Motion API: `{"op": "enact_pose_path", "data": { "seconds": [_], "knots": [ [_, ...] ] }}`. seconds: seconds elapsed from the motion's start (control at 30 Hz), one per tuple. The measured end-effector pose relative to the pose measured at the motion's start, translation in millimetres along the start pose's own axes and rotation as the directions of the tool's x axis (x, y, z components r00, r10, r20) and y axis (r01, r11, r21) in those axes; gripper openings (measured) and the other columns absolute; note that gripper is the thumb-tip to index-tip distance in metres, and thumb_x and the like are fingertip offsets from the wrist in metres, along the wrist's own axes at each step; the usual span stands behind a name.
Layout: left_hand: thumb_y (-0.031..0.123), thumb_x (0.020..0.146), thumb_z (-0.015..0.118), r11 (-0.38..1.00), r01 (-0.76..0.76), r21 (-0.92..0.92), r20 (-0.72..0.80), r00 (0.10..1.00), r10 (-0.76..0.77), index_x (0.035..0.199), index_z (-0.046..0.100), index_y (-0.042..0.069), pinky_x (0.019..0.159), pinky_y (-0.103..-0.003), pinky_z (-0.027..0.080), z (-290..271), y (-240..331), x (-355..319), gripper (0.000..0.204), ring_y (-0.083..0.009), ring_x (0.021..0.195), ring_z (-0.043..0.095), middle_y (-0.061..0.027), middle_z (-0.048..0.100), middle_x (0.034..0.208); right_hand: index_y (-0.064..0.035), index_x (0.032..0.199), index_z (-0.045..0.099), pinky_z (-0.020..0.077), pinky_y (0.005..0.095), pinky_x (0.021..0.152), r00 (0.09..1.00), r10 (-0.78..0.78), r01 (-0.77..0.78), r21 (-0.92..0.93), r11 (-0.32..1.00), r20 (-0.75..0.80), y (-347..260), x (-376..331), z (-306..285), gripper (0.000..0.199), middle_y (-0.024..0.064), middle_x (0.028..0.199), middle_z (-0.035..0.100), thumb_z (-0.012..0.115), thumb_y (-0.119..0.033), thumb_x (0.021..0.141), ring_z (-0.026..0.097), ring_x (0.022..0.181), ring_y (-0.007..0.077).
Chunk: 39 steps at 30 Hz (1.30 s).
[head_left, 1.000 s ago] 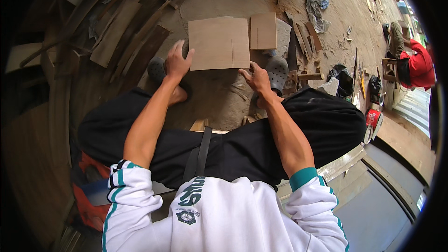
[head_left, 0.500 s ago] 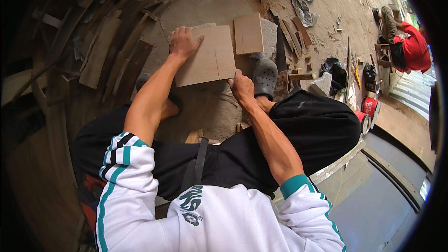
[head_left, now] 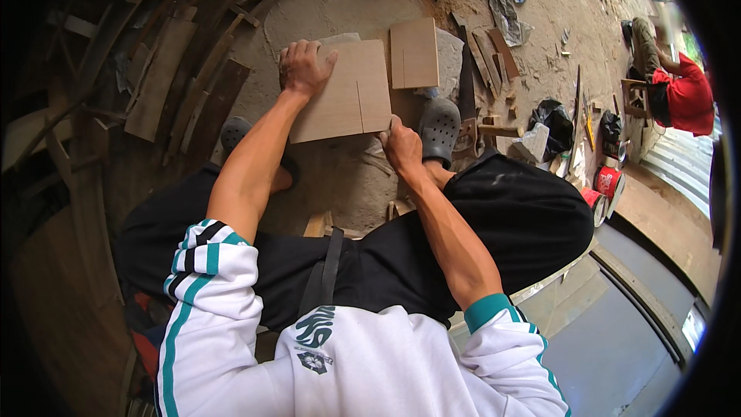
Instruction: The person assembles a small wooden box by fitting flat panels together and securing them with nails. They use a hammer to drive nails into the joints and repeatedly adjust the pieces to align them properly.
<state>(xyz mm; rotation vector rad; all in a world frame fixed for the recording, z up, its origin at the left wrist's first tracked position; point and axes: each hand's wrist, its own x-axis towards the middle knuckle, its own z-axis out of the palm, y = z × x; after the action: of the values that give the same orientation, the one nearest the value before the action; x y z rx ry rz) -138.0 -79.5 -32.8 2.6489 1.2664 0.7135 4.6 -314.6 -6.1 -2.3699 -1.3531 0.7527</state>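
A square plywood board [head_left: 332, 112] lies in front of me, tilted slightly, with a thin dark straight line running from its middle to its near edge. My left hand [head_left: 307, 69] rests at the board's far left side, thumb on top and fingers bent around the edge. At the near right corner, my right hand [head_left: 403, 147] is closed, thumb up against the board; its fingers below are hidden. A smaller plywood piece [head_left: 414, 54] with a similar line lies just beyond to the right, partly on a pale grey block [head_left: 449, 62].
Stacked wooden planks [head_left: 162, 77] crowd the left. A grey clog [head_left: 441, 131] on my foot is beside my right hand. Wood strips [head_left: 486, 58], a crumpled plastic bag [head_left: 505, 4], a black bag [head_left: 552, 127] and red cans [head_left: 608, 181] lie right. A person in red [head_left: 683, 93] sits farther right.
The view has shifted slightly. Both hands keep their places on the plywood board, and the board has hardly moved. The person in red has an arm in a slightly different pose.
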Motion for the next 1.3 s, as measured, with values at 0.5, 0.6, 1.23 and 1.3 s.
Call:
{"op": "enact_pose_path", "data": {
  "seconds": [0.5,0.6,1.23,1.3],
  "knots": [
    [0.045,0.082,0.067,0.999,-0.031,0.010,-0.009,0.999,0.031,0.094,0.066,0.008,0.085,-0.042,0.042,-4.3,2.2,-1.7,0.039,-0.0277,0.092,0.057,-0.0091,0.061,0.094,-0.0037,0.104,0.073,0.0525,0.0483,0.080,0.911,0.386,-0.402,0.106,0.909,0.141,-26.7,14.3,-25.6,0.058,0.0276,0.093,0.069,0.065,-0.057,0.083,0.067,0.092,0.0436],
    [0.045,0.085,0.065,0.998,-0.052,0.047,-0.014,0.998,0.053,0.096,0.066,0.007,0.087,-0.044,0.040,-0.8,-2.3,-5.0,0.039,-0.0279,0.092,0.057,-0.0088,0.061,0.093,-0.0045,0.104,0.074,0.0517,0.0484,0.084,0.898,0.415,-0.431,0.105,0.896,0.150,-30.5,15.5,-27.7,0.059,0.0268,0.099,0.069,0.066,-0.058,0.082,0.066,0.097,0.0424],
    [0.022,0.089,0.058,0.957,-0.132,0.259,0.389,0.921,0.022,0.149,0.031,0.013,0.116,-0.052,0.016,-28.3,97.8,31.4,0.066,-0.0319,0.145,0.020,-0.0144,0.026,0.155,0.0004,0.094,0.072,0.0503,0.0417,0.085,0.921,0.388,-0.386,0.064,0.920,-0.032,76.2,-40.8,-126.1,0.051,0.0234,0.098,0.070,0.064,-0.049,0.087,0.067,0.095,0.0377],
    [0.025,0.090,0.058,0.982,-0.161,0.099,0.331,0.936,0.120,0.142,0.042,0.011,0.111,-0.050,0.027,-30.0,114.8,31.4,0.056,-0.0316,0.137,0.033,-0.0141,0.040,0.145,0.0002,0.101,0.071,0.0503,0.0425,0.087,0.911,0.410,-0.407,0.074,0.910,-0.029,83.4,-38.3,-130.6,0.050,0.0244,0.103,0.069,0.063,-0.047,0.088,0.066,0.099,0.0376]
  ]
}}
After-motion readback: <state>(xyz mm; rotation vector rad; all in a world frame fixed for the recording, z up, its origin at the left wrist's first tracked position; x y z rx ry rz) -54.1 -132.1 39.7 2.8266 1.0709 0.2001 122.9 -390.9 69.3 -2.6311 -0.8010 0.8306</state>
